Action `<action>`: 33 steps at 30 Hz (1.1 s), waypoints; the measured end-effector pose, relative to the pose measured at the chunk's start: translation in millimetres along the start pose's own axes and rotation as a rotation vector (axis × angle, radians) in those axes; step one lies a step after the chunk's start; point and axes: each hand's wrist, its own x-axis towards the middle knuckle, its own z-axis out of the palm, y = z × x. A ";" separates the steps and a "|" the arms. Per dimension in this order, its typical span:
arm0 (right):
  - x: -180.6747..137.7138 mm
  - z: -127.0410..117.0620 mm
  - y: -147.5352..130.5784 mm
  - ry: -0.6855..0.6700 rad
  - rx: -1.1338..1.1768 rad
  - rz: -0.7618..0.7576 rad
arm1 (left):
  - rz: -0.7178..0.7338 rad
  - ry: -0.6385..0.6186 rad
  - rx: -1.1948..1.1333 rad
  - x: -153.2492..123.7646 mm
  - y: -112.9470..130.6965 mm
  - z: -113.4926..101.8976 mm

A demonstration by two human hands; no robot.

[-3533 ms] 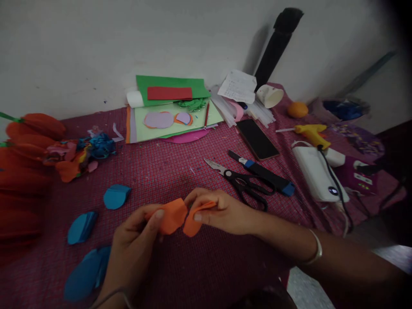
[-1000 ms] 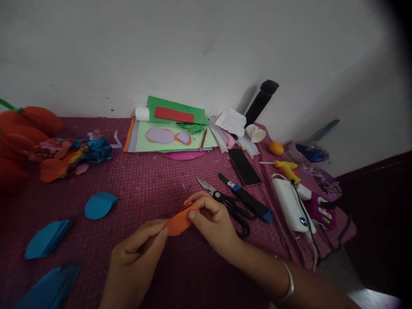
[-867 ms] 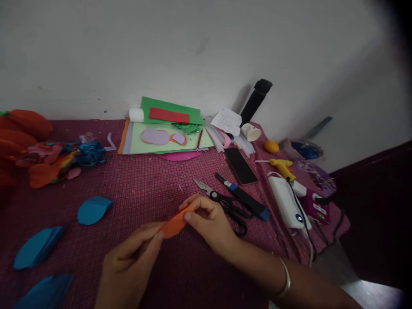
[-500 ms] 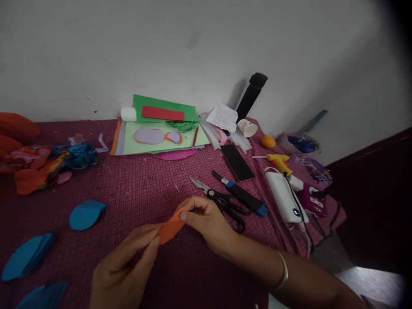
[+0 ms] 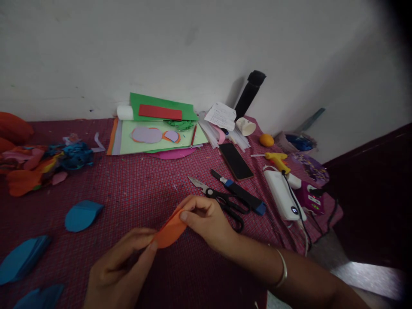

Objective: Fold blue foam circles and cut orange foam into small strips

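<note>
Left hand: pinching orange piece; wrist cut off
Right hand: pinching the same piece, some fingertips hidden
Lowest blue piece: cropped below

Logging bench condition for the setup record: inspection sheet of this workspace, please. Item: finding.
Surface: checked magenta cloth with small bits scattered on it.
Job's things: orange piece held between both hands; three blue pieces at left, the lowest cut off by the frame.
Clutter: scissors beside a blue-and-black cutter; phone; tipped paper cup; colourful scraps at far left.
Hands: left and right each pinch one end of the orange piece.
Cables: black cable from the yellow glue gun crosses a white device.
Surroundings: pale wall behind; black cylinder leaning.
</note>
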 end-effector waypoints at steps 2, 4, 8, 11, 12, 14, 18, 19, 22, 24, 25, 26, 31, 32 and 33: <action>0.2 1.1 0.9 0.007 0.010 -0.008 | -0.004 -0.006 -0.017 0.4 0.8 0.6; 0.5 1.7 2.5 0.017 0.011 -0.006 | 0.016 -0.030 -0.027 1.0 1.6 0.9; 0.9 1.6 6.0 0.042 0.022 0.009 | 0.055 -0.028 -0.020 1.4 3.7 0.8; 0.4 1.4 6.6 0.047 0.036 0.039 | 0.070 -0.040 0.003 0.9 10.0 0.5; 0.1 1.4 6.3 0.048 0.035 0.048 | 0.068 -0.052 0.006 0.8 12.7 0.4; -0.7 1.7 5.0 0.054 0.022 0.057 | 0.058 -0.077 0.003 0.5 17.3 0.0; -4.6 4.0 1.1 0.043 -0.040 0.059 | -0.031 -0.202 -0.050 -0.9 18.5 -2.2; -5.9 4.8 0.3 0.027 -0.065 0.047 | -0.066 -0.252 -0.065 -1.0 17.2 -2.4; -10.2 6.7 -1.0 -0.057 -0.168 -0.014 | -0.106 -0.345 -0.085 0.1 14.4 -0.3; -13.7 8.2 -1.9 -0.104 -0.241 -0.058 | -0.075 -0.380 -0.088 0.8 16.7 2.8; -15.4 9.0 -2.4 -0.118 -0.271 -0.079 | -0.067 -0.405 -0.072 0.9 18.6 4.4; -16.9 9.8 -2.8 -0.132 -0.293 -0.090 | -0.065 -0.417 -0.039 0.8 20.4 6.0; -18.0 11.1 -2.5 -0.149 -0.234 -0.072 | 0.035 -0.368 0.135 -2.7 20.5 8.2; -17.3 10.6 -2.5 -0.150 -0.214 -0.054 | 0.047 -0.344 0.143 -3.2 19.8 7.3; -16.6 9.7 -2.6 -0.165 -0.206 -0.029 | 0.053 -0.316 0.146 -3.4 19.5 6.1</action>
